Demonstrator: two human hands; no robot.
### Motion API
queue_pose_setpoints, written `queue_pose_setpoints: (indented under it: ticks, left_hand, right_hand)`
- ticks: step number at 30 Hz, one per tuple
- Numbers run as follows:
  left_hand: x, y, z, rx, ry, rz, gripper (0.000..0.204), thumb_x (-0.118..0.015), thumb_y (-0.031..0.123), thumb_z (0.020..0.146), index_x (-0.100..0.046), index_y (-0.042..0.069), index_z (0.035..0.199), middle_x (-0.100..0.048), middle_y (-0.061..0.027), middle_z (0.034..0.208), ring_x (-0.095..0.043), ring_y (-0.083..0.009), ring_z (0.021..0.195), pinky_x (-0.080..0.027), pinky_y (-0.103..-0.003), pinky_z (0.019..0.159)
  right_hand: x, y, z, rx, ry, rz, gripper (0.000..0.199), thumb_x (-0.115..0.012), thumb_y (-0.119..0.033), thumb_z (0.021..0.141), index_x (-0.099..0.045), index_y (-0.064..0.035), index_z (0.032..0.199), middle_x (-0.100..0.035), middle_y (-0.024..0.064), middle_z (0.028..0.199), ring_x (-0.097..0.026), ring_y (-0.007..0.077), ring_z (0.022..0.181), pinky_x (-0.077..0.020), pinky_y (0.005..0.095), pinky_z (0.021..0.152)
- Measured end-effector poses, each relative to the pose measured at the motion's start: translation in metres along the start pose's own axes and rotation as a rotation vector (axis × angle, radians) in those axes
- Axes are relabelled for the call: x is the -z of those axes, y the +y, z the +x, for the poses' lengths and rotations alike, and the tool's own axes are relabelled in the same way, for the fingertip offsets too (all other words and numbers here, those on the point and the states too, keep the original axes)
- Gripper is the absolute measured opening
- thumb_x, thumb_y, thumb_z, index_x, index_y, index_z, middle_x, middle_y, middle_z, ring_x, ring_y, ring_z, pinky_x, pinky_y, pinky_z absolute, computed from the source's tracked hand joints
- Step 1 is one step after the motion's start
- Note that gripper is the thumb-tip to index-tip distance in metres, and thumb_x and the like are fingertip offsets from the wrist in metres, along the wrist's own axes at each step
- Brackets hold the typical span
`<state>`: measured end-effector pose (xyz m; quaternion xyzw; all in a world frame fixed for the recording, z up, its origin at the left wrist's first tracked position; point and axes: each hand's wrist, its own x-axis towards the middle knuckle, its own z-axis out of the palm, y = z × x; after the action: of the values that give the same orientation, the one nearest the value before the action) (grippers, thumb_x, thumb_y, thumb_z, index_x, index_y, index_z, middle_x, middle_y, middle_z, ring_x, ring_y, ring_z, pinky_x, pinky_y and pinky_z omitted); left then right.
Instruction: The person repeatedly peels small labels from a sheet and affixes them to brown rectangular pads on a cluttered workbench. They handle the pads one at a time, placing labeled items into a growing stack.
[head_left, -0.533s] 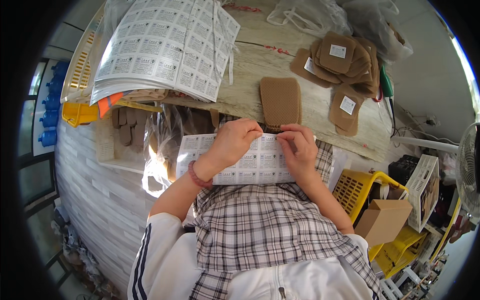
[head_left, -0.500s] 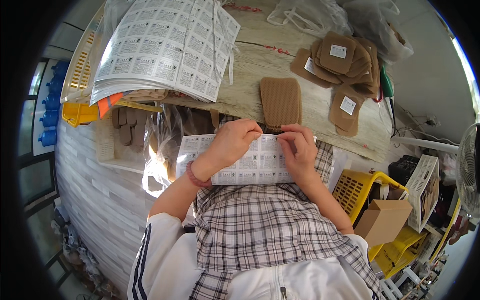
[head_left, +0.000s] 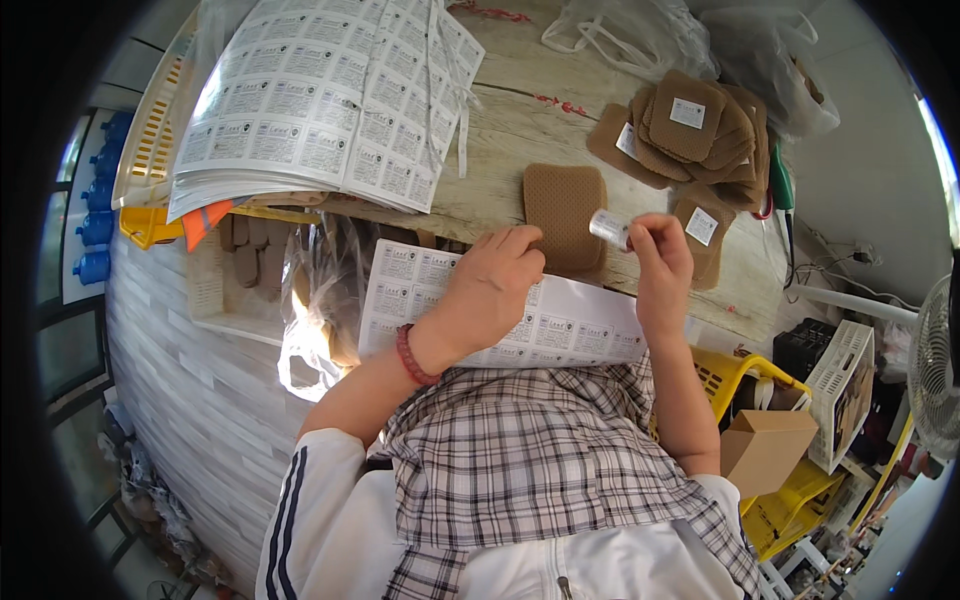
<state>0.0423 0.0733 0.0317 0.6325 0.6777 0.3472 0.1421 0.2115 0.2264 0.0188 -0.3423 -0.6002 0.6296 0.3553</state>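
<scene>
My right hand (head_left: 662, 268), raised beside the stack of pads, pinches one small curled white label (head_left: 608, 229) between thumb and fingertips. Across my lap lies a sheet of printed labels (head_left: 585, 335), with a bare white strip along its upper right part. My left hand (head_left: 492, 292) rests over the sheet with bent fingers gripping near its top edge; the fingertips are partly hidden. Just beyond, a neat stack of brown mesh-textured pads (head_left: 565, 205) sits at the table's front edge, and the held label hangs over its right side.
Brown pads bearing white labels (head_left: 690, 135) are heaped at the right, near a green-handled tool (head_left: 780, 180). A thick pile of label sheets (head_left: 290, 110) covers the table's left. Clear plastic bags (head_left: 630, 35) lie at the back. A yellow crate (head_left: 725, 375) and a cardboard box (head_left: 768, 450) stand at right.
My right hand has peeled a label off the sheet and moved up and right with it. My left hand has shifted slightly right and down; the sheet now tilts.
</scene>
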Motion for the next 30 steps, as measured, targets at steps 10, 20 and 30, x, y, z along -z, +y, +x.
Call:
queue_pose_setpoints:
  ticks: [10, 20, 30]
  left_hand:
    - [-0.018, -0.014, 0.006, -0.057, 0.016, 0.081, 0.008, -0.055, 0.000, 0.081, -0.059, -0.006, 0.086, -0.059, -0.0259, 0.127, -0.054, -0.0434, 0.125, -0.043, -0.050, 0.104]
    - [-0.019, -0.015, 0.005, -0.038, 0.001, 0.058, 0.009, -0.054, -0.002, 0.082, -0.059, -0.006, 0.089, -0.058, -0.0271, 0.126, -0.052, -0.0425, 0.128, -0.039, -0.052, 0.109]
    - [-0.015, -0.009, 0.008, 0.059, -0.023, -0.011, 0.006, -0.054, -0.001, 0.081, -0.057, -0.006, 0.082, -0.046, -0.0284, 0.142, -0.054, -0.0432, 0.119, -0.043, -0.052, 0.105]
  right_hand:
    - [-0.019, 0.035, 0.059, -0.030, -0.188, -0.349, 0.002, -0.063, -0.003, 0.096, -0.061, -0.0017, 0.096, -0.060, 0.0001, 0.083, -0.053, 0.0091, 0.076, -0.0460, 0.0247, 0.073]
    - [-0.021, 0.035, 0.059, -0.026, -0.175, -0.417, 0.004, -0.066, -0.005, 0.093, -0.063, -0.0030, 0.094, -0.064, 0.0022, 0.082, -0.058, 0.0113, 0.078, -0.0483, 0.0267, 0.075]
    - [-0.023, 0.036, 0.060, -0.027, -0.159, -0.541, 0.008, -0.067, -0.010, 0.093, -0.065, -0.0043, 0.096, -0.070, 0.0080, 0.085, -0.065, 0.0185, 0.079, -0.0508, 0.0315, 0.075]
